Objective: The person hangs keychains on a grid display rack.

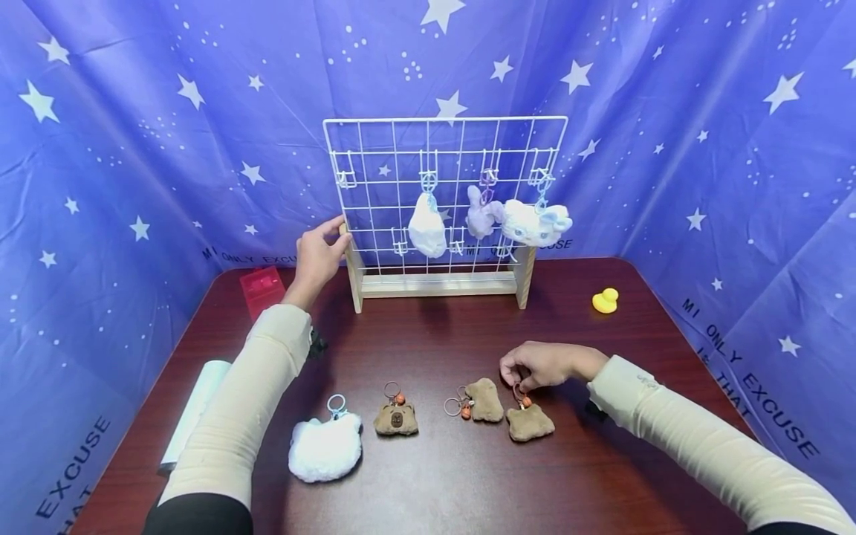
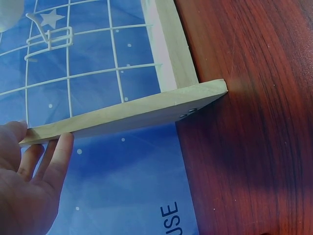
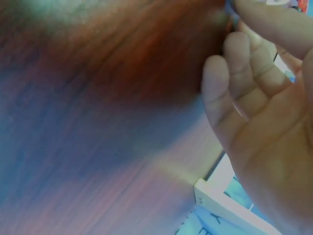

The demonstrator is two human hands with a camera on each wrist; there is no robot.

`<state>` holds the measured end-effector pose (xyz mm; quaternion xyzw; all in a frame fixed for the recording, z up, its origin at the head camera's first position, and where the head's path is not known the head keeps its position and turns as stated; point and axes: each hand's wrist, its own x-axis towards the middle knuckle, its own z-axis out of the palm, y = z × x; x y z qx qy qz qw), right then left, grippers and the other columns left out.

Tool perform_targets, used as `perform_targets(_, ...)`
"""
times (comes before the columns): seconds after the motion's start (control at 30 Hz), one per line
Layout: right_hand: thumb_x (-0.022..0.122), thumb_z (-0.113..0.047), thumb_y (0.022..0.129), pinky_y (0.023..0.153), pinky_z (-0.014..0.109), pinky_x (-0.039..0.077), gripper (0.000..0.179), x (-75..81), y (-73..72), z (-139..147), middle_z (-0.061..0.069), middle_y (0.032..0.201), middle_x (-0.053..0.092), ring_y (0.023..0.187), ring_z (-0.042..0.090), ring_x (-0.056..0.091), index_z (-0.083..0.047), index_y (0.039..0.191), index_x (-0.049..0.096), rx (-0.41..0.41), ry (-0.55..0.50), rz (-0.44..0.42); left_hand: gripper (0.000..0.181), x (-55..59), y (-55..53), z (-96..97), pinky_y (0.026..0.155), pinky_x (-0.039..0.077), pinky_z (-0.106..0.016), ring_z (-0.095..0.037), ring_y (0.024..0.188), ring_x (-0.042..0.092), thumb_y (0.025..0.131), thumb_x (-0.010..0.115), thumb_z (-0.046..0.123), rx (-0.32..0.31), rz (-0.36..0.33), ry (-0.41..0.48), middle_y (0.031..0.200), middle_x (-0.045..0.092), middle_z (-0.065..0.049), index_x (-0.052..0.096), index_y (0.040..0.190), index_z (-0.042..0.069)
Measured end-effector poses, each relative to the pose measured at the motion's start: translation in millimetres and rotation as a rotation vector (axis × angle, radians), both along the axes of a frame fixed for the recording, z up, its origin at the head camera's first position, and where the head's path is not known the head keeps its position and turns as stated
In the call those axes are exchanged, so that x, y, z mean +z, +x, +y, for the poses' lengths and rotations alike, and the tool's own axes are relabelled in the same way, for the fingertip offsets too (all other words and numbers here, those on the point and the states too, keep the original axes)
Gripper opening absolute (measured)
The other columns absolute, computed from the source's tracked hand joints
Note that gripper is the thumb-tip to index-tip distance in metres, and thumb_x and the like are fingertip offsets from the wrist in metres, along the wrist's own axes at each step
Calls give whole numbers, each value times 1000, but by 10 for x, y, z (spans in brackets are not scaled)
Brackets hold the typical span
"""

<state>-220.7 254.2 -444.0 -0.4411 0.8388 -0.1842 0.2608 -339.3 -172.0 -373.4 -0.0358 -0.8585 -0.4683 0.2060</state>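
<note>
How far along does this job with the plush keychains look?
Three plush keychains hang on the rack; if hanging is the aim, those look done. In hand: the right hand seems to pinch the ring of the rightmost brown keychain, while the left hand grips the rack's side post. Probably left: the white keychain and other brown ones on the table.

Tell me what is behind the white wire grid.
Blue star-print curtain shows through the white wire grid; whatever lies directly behind the three hanging plush keychains is covered.

Brown plush keychain (image 1: 531,423), white wire rack (image 1: 458,180), white-starred blue curtain (image 1: 221,148)
</note>
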Motion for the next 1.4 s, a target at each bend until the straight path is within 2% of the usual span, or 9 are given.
perform_targets(0.17, 68, 7, 84, 66, 14, 46, 30, 10, -13, 49, -12, 76, 60, 70, -5, 51, -19, 98, 69, -32, 0, -35, 41, -6, 3, 7, 59, 61, -14, -29, 79, 78, 96, 71, 17, -5, 0, 1, 117, 76, -14, 67, 136, 17)
perform_targets(0.37, 75, 4, 81, 70, 16, 48, 37, 15, 0, 84, -5, 84, 61, 79, 1, 54, -20, 109, 75, -24, -8, -75, 41, 25, 9, 8, 58, 61, -15, -30, 79, 78, 96, 71, 18, -8, -5, 2, 118, 76, -13, 67, 137, 18)
perform_targets(0.6, 79, 1, 76, 68, 13, 45, 36, -4, 11, 64, -2, 84, 56, 80, 2, 51, -25, 102, 75, 9, 2, -32, 41, 25, 7, 4, 58, 60, -14, -30, 79, 78, 96, 71, 17, -4, 3, -3, 116, 76, -14, 67, 136, 17)
perform_targets(0.87, 80, 1, 77, 65, 14, 46, 31, -13, 19, 31, -5, 84, 58, 75, 2, 52, -20, 95, 64, -11, -11, 15, 41, 28, 14, -16, 58, 61, -15, -31, 79, 78, 96, 71, 19, -3, 1, 0, 118, 76, -14, 67, 137, 17)
perform_targets(1.07, 77, 0, 79, 65, 15, 47, 27, -53, 12, 42, -7, 82, 60, 74, 0, 53, -18, 91, 61, -8, -65, 60, 41, 10, 6, -24, 58, 60, -15, -30, 77, 78, 96, 71, 20, 9, 3, -20, 118, 76, -13, 67, 137, 18)
perform_targets(1.23, 73, -1, 86, 65, 16, 51, 24, -95, -6, 99, -12, 81, 66, 73, -5, 56, -20, 101, 69, -41, -100, 17, 41, -11, -5, -16, 59, 61, -16, -28, 77, 78, 96, 71, 19, 7, -1, -16, 117, 76, -14, 67, 136, 18)
perform_targets(1.4, 71, 0, 89, 65, 17, 54, 28, -80, -11, 158, -10, 84, 71, 75, -4, 59, -18, 111, 74, -81, -164, -45, 41, 0, -6, -10, 59, 61, -15, -28, 77, 79, 96, 71, 19, 3, -3, -12, 118, 75, -14, 66, 137, 17)
